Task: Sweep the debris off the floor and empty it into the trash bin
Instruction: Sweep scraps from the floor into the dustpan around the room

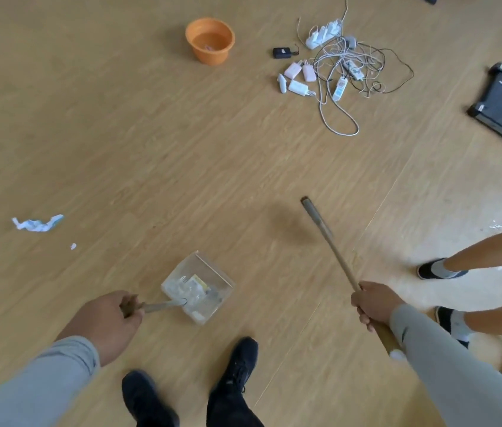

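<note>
Our left hand [111, 322] holds the clear dustpan [198, 288] by its handle, and crumpled bits lie inside. Our right hand [374, 305] holds the long wooden broomstick [330, 241]. A round orange bin [209, 40] stands well apart, near tangled white cables [340, 72]. Crumpled paper [38, 224] lies on the wooden floor [151, 149].

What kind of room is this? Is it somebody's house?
Probably an indoor room, perhaps a home or a workroom; I can't tell which. It has a wood-look floor, a tangle of chargers and cables lying on it, and an orange bin. Crumpled paper waits to be swept.
</note>
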A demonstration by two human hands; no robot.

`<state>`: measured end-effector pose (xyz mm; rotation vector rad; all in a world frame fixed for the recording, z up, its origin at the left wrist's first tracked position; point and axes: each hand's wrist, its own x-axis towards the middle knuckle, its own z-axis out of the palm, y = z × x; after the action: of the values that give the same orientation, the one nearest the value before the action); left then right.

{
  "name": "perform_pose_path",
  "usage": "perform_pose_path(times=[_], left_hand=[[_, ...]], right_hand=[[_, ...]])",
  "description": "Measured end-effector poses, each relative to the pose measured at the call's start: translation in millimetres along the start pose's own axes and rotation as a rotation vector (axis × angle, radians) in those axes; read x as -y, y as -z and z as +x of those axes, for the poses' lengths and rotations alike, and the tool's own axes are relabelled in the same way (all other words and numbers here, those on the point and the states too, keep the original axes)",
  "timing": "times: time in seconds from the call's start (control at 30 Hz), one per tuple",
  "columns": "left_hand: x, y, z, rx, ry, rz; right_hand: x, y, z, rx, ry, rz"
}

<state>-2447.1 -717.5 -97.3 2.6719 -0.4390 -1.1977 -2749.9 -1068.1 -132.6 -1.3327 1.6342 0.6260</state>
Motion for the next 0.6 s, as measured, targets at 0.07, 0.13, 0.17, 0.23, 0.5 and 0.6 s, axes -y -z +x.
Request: perform_pose_path(times=[0.07, 0.13, 0.17, 0.23, 0.5, 0.6], left_hand=[[-8, -2, 17, -0.019, 0.003, -0.015], [-12, -5, 30, -0.041, 0.004, 0.002], [-13, -8, 33, -0.045, 0.007, 0.012], [-11, -13, 35, -0.053, 0.016, 0.022], [-20, -11, 30, -0.043, 0.010, 0.043], [-17, -11, 29, -0.044, 0.026, 0.060]], right_hand=[[24, 3, 46, -0.070, -0.036, -0.102], [43, -9, 78, -0.073, -0.061, -0.171], [49, -22, 85, -0.057, -0.065, -0.194], [55, -61, 86, 0.000, -0.075, -0.256], [-17, -151, -34, 0.296, 0.018, -0.381], [-24, -110, -66, 0.402, -0.036, -0.177]])
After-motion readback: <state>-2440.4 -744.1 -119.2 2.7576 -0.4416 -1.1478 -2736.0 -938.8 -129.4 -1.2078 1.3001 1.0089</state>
